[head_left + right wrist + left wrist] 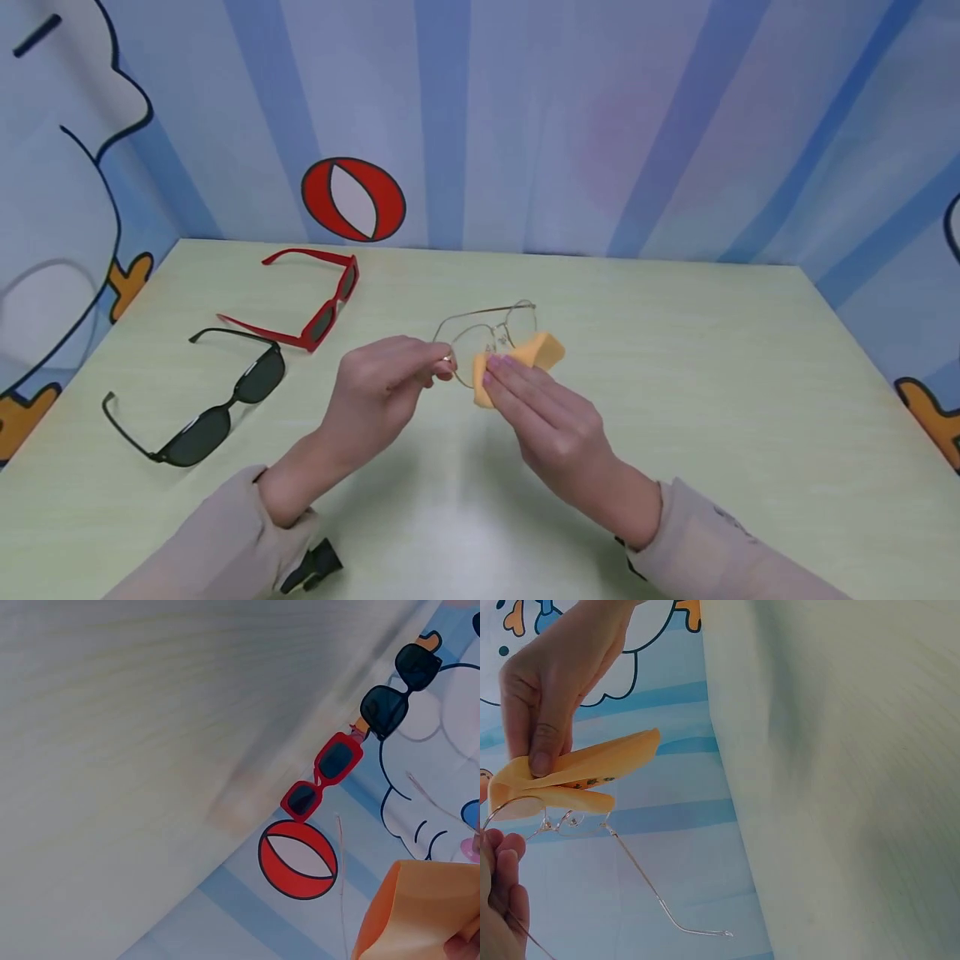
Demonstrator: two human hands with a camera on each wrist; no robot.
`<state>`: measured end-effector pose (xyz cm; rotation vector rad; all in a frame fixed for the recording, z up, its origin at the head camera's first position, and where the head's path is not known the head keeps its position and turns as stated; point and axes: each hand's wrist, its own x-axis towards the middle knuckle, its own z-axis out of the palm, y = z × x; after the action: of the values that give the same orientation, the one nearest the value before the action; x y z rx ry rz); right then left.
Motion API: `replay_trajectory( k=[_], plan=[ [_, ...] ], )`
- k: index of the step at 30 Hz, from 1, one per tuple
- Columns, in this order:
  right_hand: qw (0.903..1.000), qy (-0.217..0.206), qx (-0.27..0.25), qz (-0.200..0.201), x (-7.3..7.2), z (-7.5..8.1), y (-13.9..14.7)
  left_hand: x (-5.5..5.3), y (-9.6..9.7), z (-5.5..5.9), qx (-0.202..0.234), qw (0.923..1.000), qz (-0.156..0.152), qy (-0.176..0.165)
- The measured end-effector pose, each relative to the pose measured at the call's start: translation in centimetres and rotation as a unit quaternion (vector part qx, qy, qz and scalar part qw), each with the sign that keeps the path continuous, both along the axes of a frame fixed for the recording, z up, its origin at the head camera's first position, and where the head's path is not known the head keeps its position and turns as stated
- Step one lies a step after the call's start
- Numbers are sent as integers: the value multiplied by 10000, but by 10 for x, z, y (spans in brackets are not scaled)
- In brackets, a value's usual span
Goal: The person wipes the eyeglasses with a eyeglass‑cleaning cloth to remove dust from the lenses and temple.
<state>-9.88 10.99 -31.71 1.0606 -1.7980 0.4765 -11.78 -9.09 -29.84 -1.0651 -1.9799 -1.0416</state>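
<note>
Thin metal-framed eyeglasses [480, 327] are held up above the table in front of me. My left hand [386, 375] pinches them at the left hinge end of the frame. With my right hand [555, 417] I grip a folded yellow cloth [546, 350], which covers part of the near lens. In the left wrist view the cloth [592, 765] is folded between thumb and fingers, with small dark print on its inner side, and one temple of the eyeglasses [646, 881] hangs out below it. The right wrist view catches only the cloth [420, 907] and a bit of the right hand [465, 945].
Black sunglasses [197, 435] lie unfolded at the left of the pale table [712, 375]. Red-framed sunglasses [309, 337] lie just behind them, temples also spread. A blue striped backdrop [495, 125] with cartoon prints rises along the table's back edge.
</note>
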Motion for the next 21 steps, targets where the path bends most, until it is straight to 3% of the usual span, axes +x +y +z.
replay_trajectory(
  k=[11,21],
  plan=[
    [9990,-399,-189,-106,-8,2,9,-2,1,-1,-113,9987,-439,230],
    [9981,-413,-460,32,-6,12,2,-1,4,-4,-155,9979,-548,302]
  ],
)
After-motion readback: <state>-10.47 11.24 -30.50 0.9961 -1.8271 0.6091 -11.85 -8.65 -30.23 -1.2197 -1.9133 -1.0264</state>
